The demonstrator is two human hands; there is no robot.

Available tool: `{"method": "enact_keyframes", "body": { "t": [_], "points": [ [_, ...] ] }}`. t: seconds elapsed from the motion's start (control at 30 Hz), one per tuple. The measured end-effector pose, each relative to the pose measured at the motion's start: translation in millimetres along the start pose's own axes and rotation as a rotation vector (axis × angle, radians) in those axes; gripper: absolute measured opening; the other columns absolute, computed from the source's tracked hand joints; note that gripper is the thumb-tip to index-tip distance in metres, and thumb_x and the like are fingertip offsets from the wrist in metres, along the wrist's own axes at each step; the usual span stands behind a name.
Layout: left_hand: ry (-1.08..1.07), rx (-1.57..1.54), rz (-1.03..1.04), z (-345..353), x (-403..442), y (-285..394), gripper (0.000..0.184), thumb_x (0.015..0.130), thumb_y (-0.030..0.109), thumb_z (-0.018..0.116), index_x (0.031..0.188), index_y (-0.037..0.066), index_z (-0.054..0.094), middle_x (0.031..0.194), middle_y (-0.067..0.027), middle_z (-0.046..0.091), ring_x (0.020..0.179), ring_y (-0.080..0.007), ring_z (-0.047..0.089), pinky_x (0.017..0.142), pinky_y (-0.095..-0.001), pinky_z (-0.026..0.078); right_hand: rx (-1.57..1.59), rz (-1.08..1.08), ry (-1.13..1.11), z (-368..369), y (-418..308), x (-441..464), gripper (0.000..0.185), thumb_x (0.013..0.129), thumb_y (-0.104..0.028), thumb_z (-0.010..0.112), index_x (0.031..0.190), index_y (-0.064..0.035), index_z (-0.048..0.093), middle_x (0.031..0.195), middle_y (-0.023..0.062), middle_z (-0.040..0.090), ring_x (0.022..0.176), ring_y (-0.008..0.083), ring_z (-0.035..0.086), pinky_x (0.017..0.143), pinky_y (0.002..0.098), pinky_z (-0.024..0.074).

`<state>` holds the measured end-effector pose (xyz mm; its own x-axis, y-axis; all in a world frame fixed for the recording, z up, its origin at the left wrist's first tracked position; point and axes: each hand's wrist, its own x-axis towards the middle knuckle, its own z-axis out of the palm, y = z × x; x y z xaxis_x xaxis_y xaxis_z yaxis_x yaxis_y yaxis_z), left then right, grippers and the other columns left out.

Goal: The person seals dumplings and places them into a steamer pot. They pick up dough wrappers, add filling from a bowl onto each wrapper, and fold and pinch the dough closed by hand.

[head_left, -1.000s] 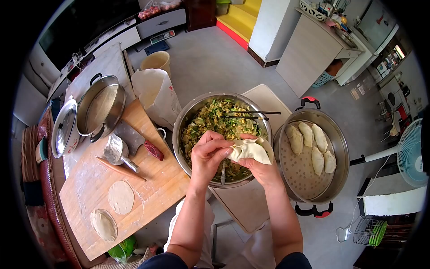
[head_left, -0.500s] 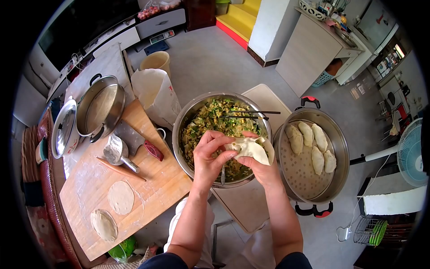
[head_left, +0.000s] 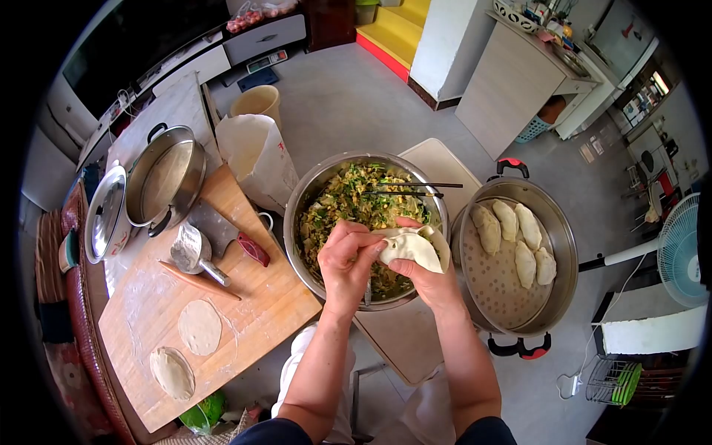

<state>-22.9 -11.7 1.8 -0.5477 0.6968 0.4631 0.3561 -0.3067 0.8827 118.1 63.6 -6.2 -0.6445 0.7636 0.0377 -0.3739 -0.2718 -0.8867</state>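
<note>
A partly folded dumpling [head_left: 412, 250] is held over a steel bowl [head_left: 292, 248] of chopped vegetable filling [head_left: 343, 194]. My left hand [head_left: 348, 256] pinches the dumpling's left end between thumb and fingers. From the right, my right hand [head_left: 432, 282] cups it, thumb along the near side of the dough. The dumpling's right end gapes, with a little green filling showing at the rim. Chopsticks [head_left: 423, 185] lie across the bowl's far right side. Below my hands, part of a metal handle shows at the bowl's near edge.
At right, a steamer pot [head_left: 567, 274] holds several finished dumplings [head_left: 528, 227]. The wooden board [head_left: 274, 311] at left carries a dough wrapper [head_left: 200, 327], a stack of wrappers [head_left: 172, 373], a rolling pin [head_left: 200, 279], a metal scoop [head_left: 191, 251] and a cleaver [head_left: 215, 226].
My left hand's pinching fingers have shifted slightly at the dumpling's left end, and the dough edge there looks more gathered. The dumpling stays above the bowl in both hands.
</note>
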Motion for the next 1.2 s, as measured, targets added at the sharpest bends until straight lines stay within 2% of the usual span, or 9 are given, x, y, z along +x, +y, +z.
{"method": "enact_keyframes", "body": {
  "t": [0.23, 0.43, 0.53, 0.63, 0.67, 0.8, 1.0, 1.1, 1.2],
  "points": [
    [-0.044, -0.182, -0.049, -0.7, 4.8, 2.6, 0.019, 0.08, 0.009, 0.078, 0.098, 0.002, 0.076, 0.096, -0.004, 0.059, 0.087, -0.0154, 0.055, 0.072, -0.0269, 0.044, -0.011, -0.002, 0.0, -4.4, 0.1, 0.5, 0.065, 0.078, 0.004, 0.08, 0.136, -0.002, 0.05, 0.119, 0.0075, 0.063, 0.107, 0.0145, 0.062, 0.09, 0.0272, 0.0533],
    [-0.071, -0.129, -0.077, -1.6, 3.3, -2.3, 0.016, 0.079, 0.006, 0.078, 0.095, 0.002, 0.076, 0.091, -0.0032, 0.054, 0.086, -0.0143, 0.052, 0.072, -0.0268, 0.043, -0.017, 0.004, -0.018, -1.4, 1.6, -0.2, 0.066, 0.077, 0.004, 0.08, 0.136, -0.0016, 0.051, 0.118, 0.006, 0.064, 0.106, 0.0137, 0.062, 0.09, 0.0267, 0.0532],
    [-0.081, -0.08, 0.009, -0.9, 4.5, -11.1, 0.026, 0.082, 0.014, 0.077, 0.105, 0.003, 0.074, 0.094, -0.0031, 0.054, 0.086, -0.0134, 0.051, 0.072, -0.0259, 0.042, -0.033, 0.004, -0.026, -2.9, 2.2, 0.7, 0.064, 0.078, 0.005, 0.079, 0.135, -0.0015, 0.051, 0.118, 0.0077, 0.064, 0.108, 0.0157, 0.063, 0.091, 0.0281, 0.0538],
    [-0.028, -0.31, -0.137, -6.8, 10.3, -1.5, 0.043, 0.085, 0.028, 0.075, 0.12, 0.004, 0.069, 0.099, -0.0025, 0.055, 0.087, -0.0124, 0.05, 0.074, -0.0251, 0.041, 0.088, 0.013, -0.013, -3.1, -2.4, 2.7, 0.062, 0.078, 0.006, 0.077, 0.134, -0.0016, 0.051, 0.118, 0.0107, 0.065, 0.111, 0.0196, 0.063, 0.091, 0.0312, 0.0553],
    [-0.057, -0.299, -0.091, -12.5, 9.6, -15.6, 0.056, 0.086, 0.04, 0.073, 0.129, 0.005, 0.063, 0.102, -0.002, 0.056, 0.088, -0.0119, 0.049, 0.076, -0.0247, 0.041, 0.112, 0.018, -0.017, -3.1, -7.7, 2.7, 0.059, 0.08, 0.004, 0.076, 0.134, -0.0022, 0.05, 0.122, 0.0139, 0.064, 0.113, 0.0236, 0.063, 0.091, 0.0357, 0.0567],
    [-0.157, -0.249, -0.122, -14.0, 3.4, -19.2, 0.045, 0.087, 0.029, 0.076, 0.122, 0.002, 0.066, 0.102, -0.0022, 0.057, 0.088, -0.0115, 0.049, 0.077, -0.024, 0.042, 0.189, 0.0, -0.016, -4.1, -14.7, 2.7, 0.059, 0.084, -0.001, 0.075, 0.136, -0.0037, 0.047, 0.124, 0.015, 0.062, 0.113, 0.0252, 0.063, 0.091, 0.0395, 0.0571],
    [-0.048, -0.242, -0.096, -3.9, 2.6, -8.4, 0.021, 0.084, 0.009, 0.077, 0.102, -0.001, 0.072, 0.092, -0.0065, 0.063, 0.085, -0.0146, 0.059, 0.075, -0.0267, 0.049, 0.2, 0.005, -0.067, -8.6, -7.1, 6.0, 0.059, 0.083, 0.0, 0.076, 0.135, -0.0025, 0.047, 0.123, 0.0159, 0.063, 0.113, 0.0257, 0.063, 0.091, 0.0396, 0.0574],
    [-0.022, -0.295, -0.059, -1.4, 1.3, -11.3, 0.018, 0.084, 0.007, 0.076, 0.099, -0.001, 0.072, 0.091, -0.0072, 0.063, 0.083, -0.0152, 0.059, 0.074, -0.0271, 0.048, 0.122, 0.005, -0.074, -6.7, -7.1, 6.2, 0.066, 0.081, -0.008, 0.081, 0.137, -0.0038, 0.046, 0.122, 0.0144, 0.063, 0.111, 0.0237, 0.064, 0.086, 0.0369, 0.0579],
    [-0.013, -0.27, -0.084, -2.9, -1.8, -15.9, 0.02, 0.083, 0.005, 0.077, 0.101, -0.002, 0.071, 0.093, -0.0066, 0.061, 0.084, -0.0147, 0.057, 0.075, -0.0259, 0.046, 0.136, 0.019, -0.083, -0.7, -9.7, 4.1, 0.066, 0.081, -0.007, 0.081, 0.137, -0.0031, 0.046, 0.122, 0.0152, 0.064, 0.109, 0.0242, 0.064, 0.087, 0.0383, 0.0577]
  ]
}}
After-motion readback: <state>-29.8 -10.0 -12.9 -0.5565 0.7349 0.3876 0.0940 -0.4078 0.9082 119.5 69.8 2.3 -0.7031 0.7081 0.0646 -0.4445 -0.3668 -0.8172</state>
